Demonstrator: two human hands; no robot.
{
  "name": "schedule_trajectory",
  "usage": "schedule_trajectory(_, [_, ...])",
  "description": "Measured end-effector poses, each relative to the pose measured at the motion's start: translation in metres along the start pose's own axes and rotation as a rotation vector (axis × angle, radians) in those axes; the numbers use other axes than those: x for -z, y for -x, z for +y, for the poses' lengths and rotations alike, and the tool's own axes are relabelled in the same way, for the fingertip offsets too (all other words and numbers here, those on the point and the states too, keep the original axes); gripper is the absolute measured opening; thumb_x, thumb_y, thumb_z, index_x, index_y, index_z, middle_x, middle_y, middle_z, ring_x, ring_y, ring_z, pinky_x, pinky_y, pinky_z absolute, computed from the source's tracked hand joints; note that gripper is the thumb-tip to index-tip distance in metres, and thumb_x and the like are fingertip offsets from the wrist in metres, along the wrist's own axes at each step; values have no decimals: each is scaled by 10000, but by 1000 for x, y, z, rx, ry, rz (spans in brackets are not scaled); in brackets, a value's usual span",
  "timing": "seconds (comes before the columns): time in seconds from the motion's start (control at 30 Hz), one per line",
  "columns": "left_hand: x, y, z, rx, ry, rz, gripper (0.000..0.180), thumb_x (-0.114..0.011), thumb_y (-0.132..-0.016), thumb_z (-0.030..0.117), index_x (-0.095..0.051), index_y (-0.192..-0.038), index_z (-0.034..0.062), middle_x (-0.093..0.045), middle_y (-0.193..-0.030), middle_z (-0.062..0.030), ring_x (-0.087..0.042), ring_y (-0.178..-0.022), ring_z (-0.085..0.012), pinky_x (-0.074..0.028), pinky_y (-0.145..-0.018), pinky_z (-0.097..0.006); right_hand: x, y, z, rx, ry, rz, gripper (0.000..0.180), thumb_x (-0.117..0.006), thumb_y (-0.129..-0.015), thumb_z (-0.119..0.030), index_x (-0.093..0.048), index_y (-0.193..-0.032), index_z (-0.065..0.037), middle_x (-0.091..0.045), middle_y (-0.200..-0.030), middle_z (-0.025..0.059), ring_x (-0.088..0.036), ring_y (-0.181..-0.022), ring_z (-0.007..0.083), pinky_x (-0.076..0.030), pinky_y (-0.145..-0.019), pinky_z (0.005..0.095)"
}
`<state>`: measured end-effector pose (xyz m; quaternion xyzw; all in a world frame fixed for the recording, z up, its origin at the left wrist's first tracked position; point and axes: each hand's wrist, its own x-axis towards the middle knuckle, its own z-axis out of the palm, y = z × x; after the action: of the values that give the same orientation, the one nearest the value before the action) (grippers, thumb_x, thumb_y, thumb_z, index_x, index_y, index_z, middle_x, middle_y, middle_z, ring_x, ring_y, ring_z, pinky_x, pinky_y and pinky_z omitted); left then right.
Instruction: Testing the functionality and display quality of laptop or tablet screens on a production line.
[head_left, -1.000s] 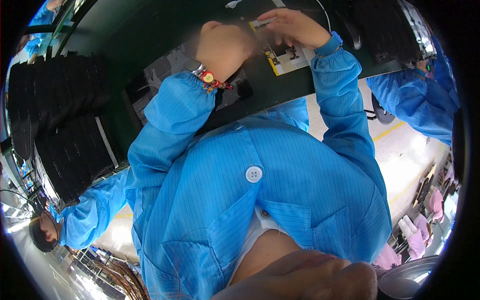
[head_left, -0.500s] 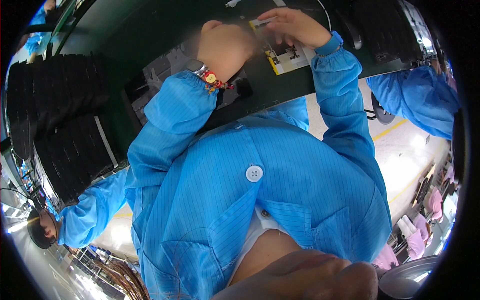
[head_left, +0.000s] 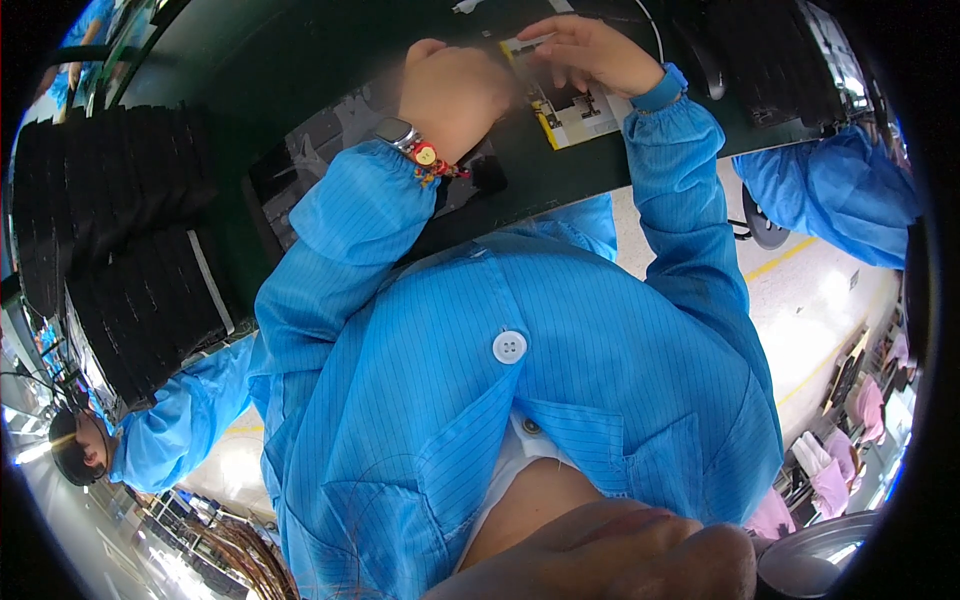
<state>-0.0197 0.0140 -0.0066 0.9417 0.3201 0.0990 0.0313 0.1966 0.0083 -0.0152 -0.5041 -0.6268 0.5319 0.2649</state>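
My left hand (head_left: 452, 97), with a watch and a red beaded bracelet at its wrist, is curled with its back up. Its thumb points away from me, and the other fingertips are hidden and blurred, so what they hold does not show. Just right of it lies a flat electronic panel (head_left: 583, 130) with yellow edges and white, grey and black parts. Over that panel, my right hand (head_left: 600, 58) has its fingers apart, one stretched toward the yellow corner; a blue band circles the wrist. Beneath my left hand and forearm lies a dark sheet with greyish film (head_left: 325, 130).
Stacked black trays (head_left: 110, 200) fill the left of the dark green table, with another black stack (head_left: 765, 70) at the far right. A white cable (head_left: 652, 28) runs past my right hand. Blue-sleeved co-workers sit on the left (head_left: 190, 420) and right (head_left: 840, 195).
My left hand and wrist have shifted very slightly to the right. My right hand and the panel look the same. The co-worker on the left has moved a little.
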Motion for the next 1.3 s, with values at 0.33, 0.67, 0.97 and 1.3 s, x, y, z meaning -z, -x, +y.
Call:
schedule_trajectory(0.33, [-15, 1, -2, 30, 44, 121, 164, -602, -771, 239, -669, -888, 146, -623, -845, -29, -575, -852, -201, -302, -911, -410, -10, 21, -2, 16, 113, 132, 290, -546, -865, -189, -536, -1129, -70, -618, -936, 59, -554, -683, 83, -456, -540, 191])
schedule_trajectory(0.67, [-10, -7, 10, 100, -45, -4, 182, -625, -750, 248, -646, -892, 136, -609, -835, -40, -566, -875, -214, -298, -914, -413, -27, 34, 15, 171, 232, 295, 159, -536, -833, -72, -597, -979, -57, -616, -886, 74, -595, -764, 137, -492, -703, 255])
schedule_trajectory(0.97, [-11, -11, 10, 104, 46, -8, 183, -638, -742, 236, -652, -891, 131, -612, -834, -53, -570, -863, -220, -316, -879, -412, -28, 35, 16, 228, 258, 308, 150, -542, -812, -62, -621, -940, -59, -622, -861, 88, -603, -752, 149, -491, -682, 258])
schedule_trajectory(1.3, [-17, -11, 10, 115, 33, 10, 190, -641, -732, 212, -652, -900, 123, -615, -841, -61, -572, -865, -222, -320, -889, -395, -38, 41, 11, 429, 583, 315, 190, -581, -728, -39, -633, -909, -63, -578, -805, 117, -561, -755, 255, -464, -658, 319])
